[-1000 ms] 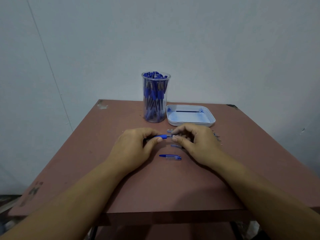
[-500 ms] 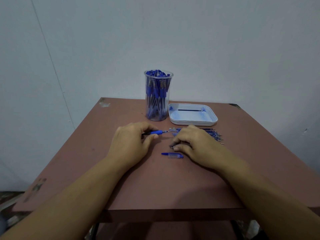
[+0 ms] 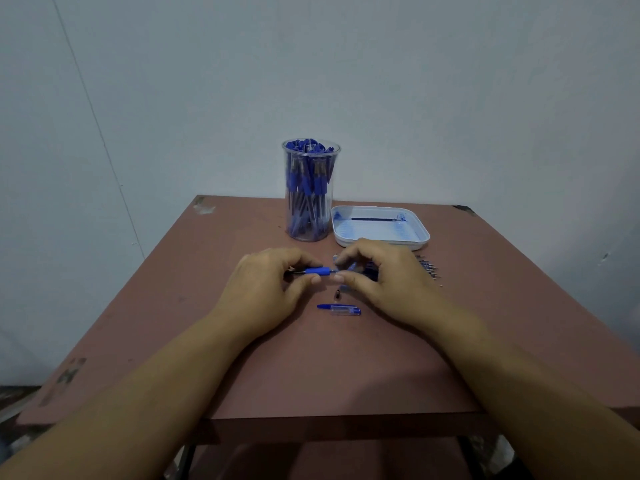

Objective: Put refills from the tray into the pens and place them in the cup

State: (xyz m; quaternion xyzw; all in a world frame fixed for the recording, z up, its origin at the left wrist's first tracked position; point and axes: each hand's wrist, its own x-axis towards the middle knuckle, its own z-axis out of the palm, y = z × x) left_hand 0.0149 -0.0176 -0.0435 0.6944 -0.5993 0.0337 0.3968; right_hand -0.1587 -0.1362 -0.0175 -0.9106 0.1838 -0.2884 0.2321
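Progress check: the cup, standing far centre on the table, is already holding a dense bundle of blue pens, so most of the job is looking done. The tray, just right of the cup, is showing only one dark thin refill lying along its far side. The pen in hand is sitting level between the two hands, nearer than the cup. The left hand is pinching its blue rubbery grip section between thumb and curled fingers. The right hand is closing thumb and forefinger on the pen's right end; what is going in there is too small to tell. A clear plastic cap with a blue end is lying near the hands, and a small dark piece is lying just beyond it, both probably waiting to be fitted. A row of thin, metal-tipped sticks is peeking out behind the right hand. The cup is clear, smooth and cylindrical; the tray is white, shallow and round-cornered; the table is matt reddish-brown.
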